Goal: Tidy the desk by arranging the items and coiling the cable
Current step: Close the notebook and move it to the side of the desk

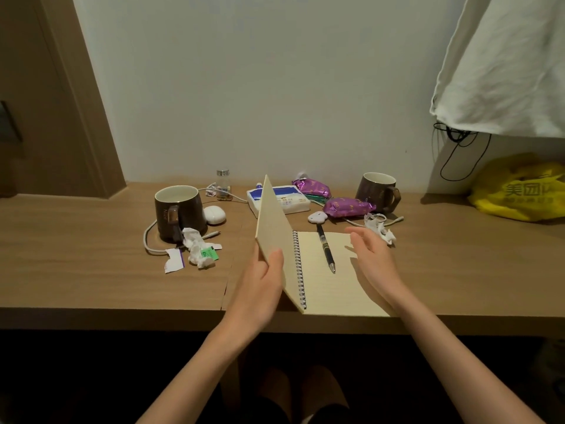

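Step in hand: The left hand [266, 280] gripped the cover [272, 221] of the notebook [333, 289], thumb on its inner face, and held it raised near upright over the spiral. Whether the book was being shut or opened could not be told.
Right hand: The right hand [370, 255] was released, fingers straight and relaxed, grasping nothing, above the right side of the open page. Contact with the page could not be told.
Notebook: It lay open at the front edge of the desk [91, 270].
Pen: The pen [325, 250] lay on the open page just beside the spiral, so the cover probably could not close flat until it was lifted off.
Cable: The cable [149, 240] was uncoiled, looping loosely round the base of the left mug [177, 209], its plug end by the paper wads [198, 249]. A second cable [394, 221] trailed near the right mug [377, 191].
Done: Very little, judging by the layout; nothing looked arranged.
Left, items: The earbud case [214, 214], bottle [223, 185], tissue pack [290, 200] and two purple packets [348, 207] sat scattered between the mugs.
Left, litter: The wads by the left mug and a scrap [382, 229] near the right hand needed clearing.
Left, cable: Both cables had yet to be freed and coiled.
Progress: Early, with most of the tidying ahead.
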